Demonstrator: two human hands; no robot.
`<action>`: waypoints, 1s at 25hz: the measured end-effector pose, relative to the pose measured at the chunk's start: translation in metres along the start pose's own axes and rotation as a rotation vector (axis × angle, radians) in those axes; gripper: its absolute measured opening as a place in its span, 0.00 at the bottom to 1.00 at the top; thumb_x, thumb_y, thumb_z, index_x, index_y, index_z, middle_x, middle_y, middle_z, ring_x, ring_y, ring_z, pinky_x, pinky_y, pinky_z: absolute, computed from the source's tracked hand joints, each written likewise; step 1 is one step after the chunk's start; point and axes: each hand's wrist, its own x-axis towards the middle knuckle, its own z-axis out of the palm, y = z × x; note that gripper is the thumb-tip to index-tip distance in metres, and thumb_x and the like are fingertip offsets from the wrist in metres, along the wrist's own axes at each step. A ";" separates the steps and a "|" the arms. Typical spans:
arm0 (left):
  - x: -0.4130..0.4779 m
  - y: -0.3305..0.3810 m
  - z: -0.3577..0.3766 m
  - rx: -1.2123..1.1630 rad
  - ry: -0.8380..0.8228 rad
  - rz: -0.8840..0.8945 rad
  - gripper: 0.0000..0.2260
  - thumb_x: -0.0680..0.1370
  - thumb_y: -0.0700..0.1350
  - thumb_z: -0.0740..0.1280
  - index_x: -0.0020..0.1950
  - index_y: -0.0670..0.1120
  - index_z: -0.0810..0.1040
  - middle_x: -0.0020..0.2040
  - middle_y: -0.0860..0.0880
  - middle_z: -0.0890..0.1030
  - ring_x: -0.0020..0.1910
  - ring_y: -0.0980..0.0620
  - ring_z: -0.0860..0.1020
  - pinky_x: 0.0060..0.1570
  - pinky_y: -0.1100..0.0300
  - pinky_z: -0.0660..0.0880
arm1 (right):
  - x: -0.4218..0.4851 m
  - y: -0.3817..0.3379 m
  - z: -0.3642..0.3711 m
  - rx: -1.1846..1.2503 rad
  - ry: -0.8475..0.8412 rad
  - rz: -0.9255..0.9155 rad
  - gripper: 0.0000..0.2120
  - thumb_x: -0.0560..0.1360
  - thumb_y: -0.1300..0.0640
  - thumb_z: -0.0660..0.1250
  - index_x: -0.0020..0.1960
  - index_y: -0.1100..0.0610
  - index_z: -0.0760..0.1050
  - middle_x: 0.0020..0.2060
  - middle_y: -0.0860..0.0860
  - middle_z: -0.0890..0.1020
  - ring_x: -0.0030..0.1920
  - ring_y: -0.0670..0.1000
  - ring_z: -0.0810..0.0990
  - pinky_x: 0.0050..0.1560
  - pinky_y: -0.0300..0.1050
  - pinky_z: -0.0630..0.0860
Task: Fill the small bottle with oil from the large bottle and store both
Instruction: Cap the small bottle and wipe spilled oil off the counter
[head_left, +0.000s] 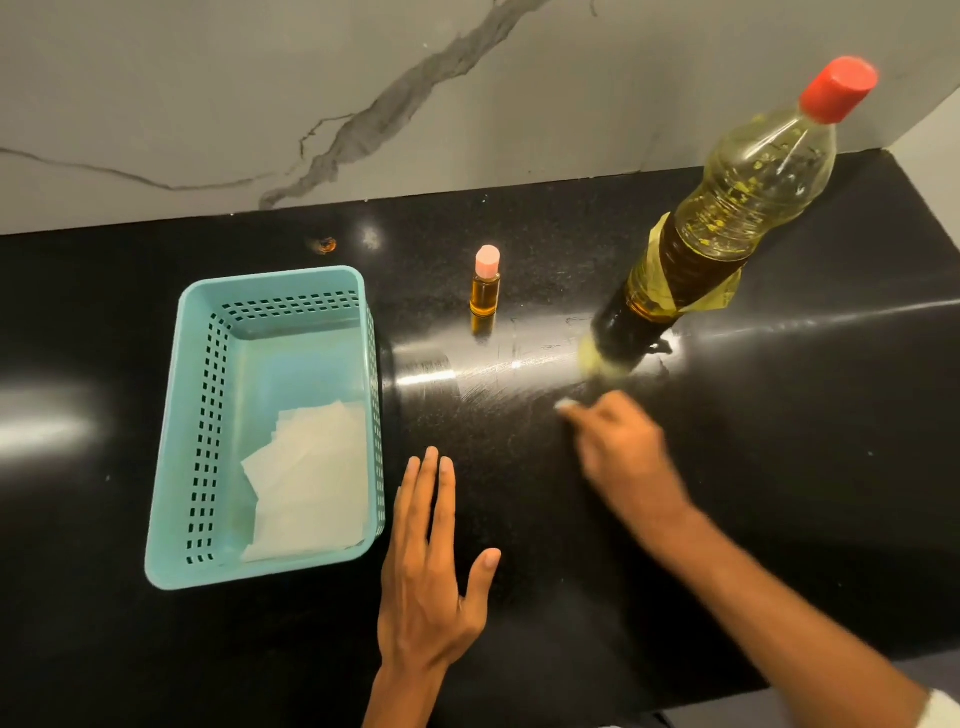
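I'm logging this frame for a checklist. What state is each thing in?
large bottle: upright, red cap on, part full of oil.
small bottle: upright, pink cap on, holds oil.
basket: open, paper sheets inside.
left hand: fingers straight, holding nothing.
right hand: blurred, grip unclear.

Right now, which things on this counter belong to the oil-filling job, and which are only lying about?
For the job: large bottle, small bottle, teal basket (probably for storing them).
Lying about: white paper sheets in the basket, small orange spot near the wall.
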 end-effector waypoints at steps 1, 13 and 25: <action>0.000 0.000 0.001 0.001 0.001 -0.004 0.34 0.83 0.63 0.50 0.81 0.40 0.55 0.83 0.44 0.55 0.82 0.43 0.53 0.80 0.51 0.52 | 0.008 0.026 -0.014 -0.052 0.082 0.127 0.10 0.76 0.67 0.65 0.53 0.63 0.83 0.36 0.56 0.75 0.34 0.54 0.75 0.35 0.52 0.79; 0.001 0.002 -0.001 -0.030 0.020 -0.006 0.37 0.82 0.66 0.50 0.81 0.39 0.55 0.82 0.44 0.56 0.82 0.42 0.54 0.78 0.48 0.56 | 0.072 -0.009 0.014 -0.043 -0.016 0.109 0.12 0.78 0.61 0.60 0.51 0.65 0.81 0.39 0.57 0.75 0.38 0.54 0.75 0.36 0.48 0.75; 0.002 0.003 -0.001 -0.044 0.058 -0.034 0.39 0.82 0.66 0.51 0.81 0.39 0.51 0.82 0.41 0.54 0.82 0.43 0.53 0.80 0.56 0.51 | 0.099 -0.027 0.028 -0.015 -0.063 0.139 0.08 0.79 0.60 0.64 0.46 0.61 0.81 0.39 0.52 0.72 0.38 0.49 0.72 0.37 0.36 0.69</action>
